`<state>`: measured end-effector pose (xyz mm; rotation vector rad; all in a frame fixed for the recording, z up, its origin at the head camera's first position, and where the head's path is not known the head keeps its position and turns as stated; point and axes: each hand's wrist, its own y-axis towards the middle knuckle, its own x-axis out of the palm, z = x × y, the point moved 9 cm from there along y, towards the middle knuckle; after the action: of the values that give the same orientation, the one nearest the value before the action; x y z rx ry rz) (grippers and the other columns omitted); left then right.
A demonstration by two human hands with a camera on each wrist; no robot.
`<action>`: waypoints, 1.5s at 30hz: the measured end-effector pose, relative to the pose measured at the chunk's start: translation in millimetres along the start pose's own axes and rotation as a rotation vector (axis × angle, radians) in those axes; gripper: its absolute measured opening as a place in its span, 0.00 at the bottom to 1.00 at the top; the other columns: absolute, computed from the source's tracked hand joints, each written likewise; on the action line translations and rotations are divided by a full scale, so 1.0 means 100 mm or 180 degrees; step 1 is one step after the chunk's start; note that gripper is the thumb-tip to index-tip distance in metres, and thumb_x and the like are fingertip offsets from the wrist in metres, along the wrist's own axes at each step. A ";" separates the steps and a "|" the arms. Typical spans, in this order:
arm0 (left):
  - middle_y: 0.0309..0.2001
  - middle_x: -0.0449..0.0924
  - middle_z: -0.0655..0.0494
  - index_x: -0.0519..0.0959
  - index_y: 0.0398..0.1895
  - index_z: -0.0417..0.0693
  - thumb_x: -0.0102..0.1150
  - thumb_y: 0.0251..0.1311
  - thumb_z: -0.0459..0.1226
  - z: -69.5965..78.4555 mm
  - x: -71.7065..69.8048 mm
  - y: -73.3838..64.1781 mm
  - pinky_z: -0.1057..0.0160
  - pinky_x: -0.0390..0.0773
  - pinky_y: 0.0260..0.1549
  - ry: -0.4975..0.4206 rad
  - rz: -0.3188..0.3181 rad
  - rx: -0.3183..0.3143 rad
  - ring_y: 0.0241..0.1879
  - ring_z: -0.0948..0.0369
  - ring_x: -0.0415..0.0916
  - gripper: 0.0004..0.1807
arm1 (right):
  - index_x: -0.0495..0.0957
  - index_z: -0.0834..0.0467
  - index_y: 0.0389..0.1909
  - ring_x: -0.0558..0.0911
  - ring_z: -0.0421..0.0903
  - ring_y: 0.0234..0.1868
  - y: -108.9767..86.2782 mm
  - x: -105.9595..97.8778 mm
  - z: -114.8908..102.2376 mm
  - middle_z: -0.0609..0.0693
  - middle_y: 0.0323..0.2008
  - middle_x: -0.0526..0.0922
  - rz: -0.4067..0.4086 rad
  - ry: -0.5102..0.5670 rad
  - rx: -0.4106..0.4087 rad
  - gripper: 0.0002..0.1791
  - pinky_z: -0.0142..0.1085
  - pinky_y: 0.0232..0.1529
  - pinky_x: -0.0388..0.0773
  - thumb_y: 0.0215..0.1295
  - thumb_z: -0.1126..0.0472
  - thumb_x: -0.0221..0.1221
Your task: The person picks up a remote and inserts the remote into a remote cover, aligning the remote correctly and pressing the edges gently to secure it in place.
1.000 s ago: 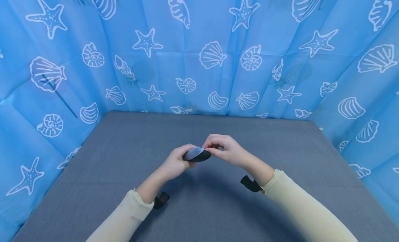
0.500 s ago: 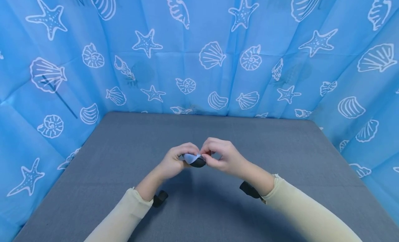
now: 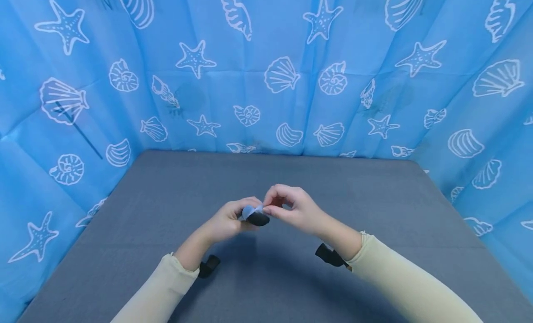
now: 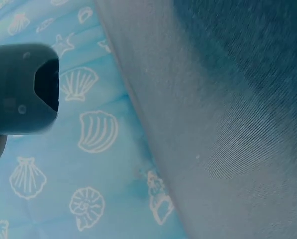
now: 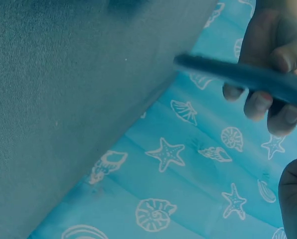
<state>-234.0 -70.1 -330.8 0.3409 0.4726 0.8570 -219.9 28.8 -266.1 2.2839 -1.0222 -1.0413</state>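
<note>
A dark flat slab with rounded corners (image 3: 258, 219), phone-like in size, is held above the table. My left hand (image 3: 225, 221) grips it, thumb on one side and fingers on the other, as the right wrist view shows with the slab (image 5: 223, 70) edge-on. A pale bluish translucent film (image 3: 251, 212) lies on its upper face, lifted at the right. Thumb and index finger of my right hand (image 3: 294, 209) pinch the film's raised edge. In the left wrist view the slab (image 4: 14, 92) has a black angular notch at its end.
A grey cloth-covered table (image 3: 200, 175) lies beneath both hands. Blue curtains (image 3: 245, 91) with white shell and starfish prints surround its back and sides. Black camera mounts (image 3: 331, 255) sit under both wrists.
Both hands have shifted slightly left and down with the slab. It has tilted, and the film looks more bunched and lifted at the right fingertips.
</note>
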 end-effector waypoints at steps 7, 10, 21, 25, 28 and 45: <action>0.48 0.76 0.42 0.74 0.50 0.32 0.59 0.56 0.20 -0.13 0.00 -0.04 0.55 0.78 0.43 0.0040 -0.0054 -0.0624 0.47 0.56 0.73 0.17 | 0.81 0.67 0.37 0.76 0.45 0.30 -0.01 -0.02 0.00 0.56 0.32 0.81 -0.0089 -0.0120 -0.0312 0.10 0.35 0.31 0.76 0.58 0.81 0.59; 0.49 0.76 0.44 0.75 0.50 0.35 0.58 0.56 0.21 -0.14 0.01 -0.03 0.55 0.76 0.45 0.0084 -0.0174 -0.0804 0.48 0.54 0.72 0.17 | 0.82 0.69 0.38 0.78 0.46 0.34 -0.03 0.00 0.01 0.56 0.34 0.82 -0.0286 0.0031 -0.0258 0.06 0.36 0.34 0.78 0.63 0.75 0.59; 0.46 0.76 0.49 0.76 0.49 0.39 0.58 0.58 0.23 -0.16 0.08 -0.03 0.54 0.72 0.45 0.0311 -0.0300 -0.1135 0.44 0.54 0.71 0.16 | 0.82 0.66 0.36 0.79 0.46 0.33 -0.06 -0.01 -0.07 0.55 0.34 0.82 -0.0450 -0.0370 -0.0606 0.09 0.34 0.33 0.79 0.71 0.64 0.55; 0.44 0.75 0.49 0.75 0.49 0.40 0.57 0.58 0.23 -0.16 0.08 -0.02 0.55 0.73 0.43 0.0315 -0.0272 -0.1254 0.42 0.54 0.71 0.16 | 0.81 0.65 0.35 0.79 0.45 0.31 -0.06 -0.02 -0.10 0.55 0.33 0.82 -0.0372 -0.0528 -0.0653 0.05 0.32 0.31 0.78 0.64 0.74 0.57; 0.45 0.76 0.48 0.75 0.50 0.39 0.58 0.57 0.22 -0.16 0.07 -0.01 0.56 0.74 0.42 0.0317 -0.0219 -0.1293 0.42 0.55 0.71 0.17 | 0.81 0.64 0.34 0.79 0.45 0.29 -0.06 -0.05 -0.08 0.55 0.32 0.82 -0.0238 -0.0561 -0.0576 0.09 0.32 0.30 0.78 0.57 0.78 0.57; 0.47 0.78 0.46 0.73 0.59 0.38 0.64 0.56 0.26 -0.14 -0.01 0.02 0.55 0.74 0.42 0.0610 0.0041 -0.1143 0.42 0.55 0.74 0.25 | 0.79 0.60 0.28 0.70 0.39 0.24 -0.12 -0.27 0.07 0.49 0.26 0.76 0.0531 -0.1160 -0.0240 0.12 0.33 0.23 0.71 0.53 0.79 0.55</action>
<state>-242.9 -68.2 -341.2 -0.0689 0.4830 0.9721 -232.3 56.0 -265.9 1.9509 -1.2648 -1.4289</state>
